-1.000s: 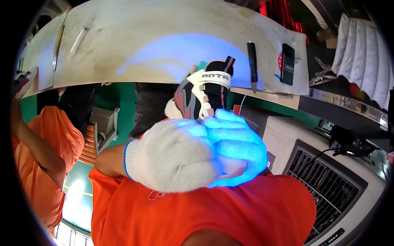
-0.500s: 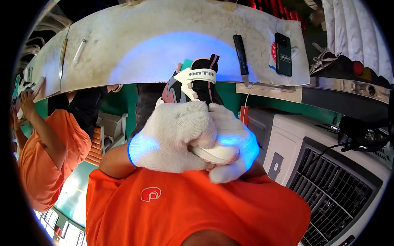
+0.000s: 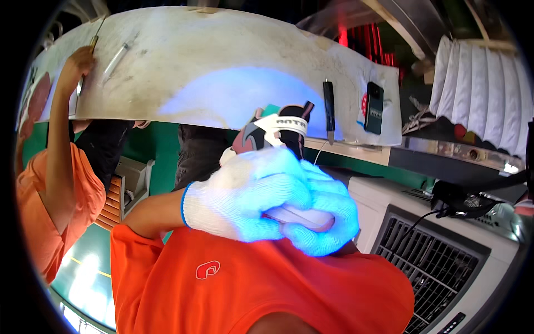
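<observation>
My left hand (image 3: 250, 186) and right hand (image 3: 334, 206) both clasp the near end of the shoe (image 3: 271, 130), held before me with its long axis pointing away toward the table (image 3: 222, 50), neither hand nearer.

Gloves (image 3: 228, 195) are matt, textured knit; the shirt (image 3: 267, 278), matt cloth; the shoe (image 3: 271, 135) has a smooth strap. The table (image 3: 222, 44) has a dull, scuffed surface. The knife (image 3: 329, 106) has a metal blade.

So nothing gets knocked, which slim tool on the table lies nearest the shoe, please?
The black tool, right of the shoe; the white tool and yellowish tool lie far left.
</observation>
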A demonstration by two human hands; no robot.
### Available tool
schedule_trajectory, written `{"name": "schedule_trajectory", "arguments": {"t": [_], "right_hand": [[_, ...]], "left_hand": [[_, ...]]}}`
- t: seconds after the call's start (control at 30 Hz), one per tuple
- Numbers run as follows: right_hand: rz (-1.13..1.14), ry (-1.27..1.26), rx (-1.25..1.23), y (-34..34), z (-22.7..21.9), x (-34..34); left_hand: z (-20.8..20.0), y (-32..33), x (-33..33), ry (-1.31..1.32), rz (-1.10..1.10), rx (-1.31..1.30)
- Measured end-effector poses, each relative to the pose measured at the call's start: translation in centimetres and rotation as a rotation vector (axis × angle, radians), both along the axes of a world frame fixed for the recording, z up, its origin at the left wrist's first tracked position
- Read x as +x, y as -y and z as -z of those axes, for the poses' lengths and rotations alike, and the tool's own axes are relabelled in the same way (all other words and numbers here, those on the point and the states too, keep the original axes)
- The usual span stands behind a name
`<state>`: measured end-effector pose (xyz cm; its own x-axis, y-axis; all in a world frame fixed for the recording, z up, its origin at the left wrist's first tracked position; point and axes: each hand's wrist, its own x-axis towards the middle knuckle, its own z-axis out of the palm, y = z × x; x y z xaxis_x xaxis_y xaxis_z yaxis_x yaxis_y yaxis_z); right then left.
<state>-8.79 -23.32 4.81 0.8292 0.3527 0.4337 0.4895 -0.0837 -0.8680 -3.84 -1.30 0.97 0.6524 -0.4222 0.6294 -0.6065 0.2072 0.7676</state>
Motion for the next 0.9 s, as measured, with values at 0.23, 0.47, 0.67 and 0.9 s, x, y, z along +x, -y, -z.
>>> {"name": "schedule_trajectory", "arguments": {"t": [0.23,0.47,0.67,0.9], "right_hand": [[-0.030,-0.020,-0.079,-2.5,-1.5,2.7],[0.063,-0.017,-0.178,-3.5,-1.6,2.2],[-0.061,-0.077,-0.122,-0.8,-2.3,4.1],[0.001,-0.071,0.008,4.6,0.5,4.7]], "left_hand": [[5.8,-3.3,-2.6,-0.325,-0.351,0.200],[3.5,-2.1,-0.9,-0.123,-0.356,-0.053],[3.2,-1.3,1.1,-0.143,-0.274,-0.204],[-0.1,1.1,5.2,-0.266,-0.106,0.028]]}}
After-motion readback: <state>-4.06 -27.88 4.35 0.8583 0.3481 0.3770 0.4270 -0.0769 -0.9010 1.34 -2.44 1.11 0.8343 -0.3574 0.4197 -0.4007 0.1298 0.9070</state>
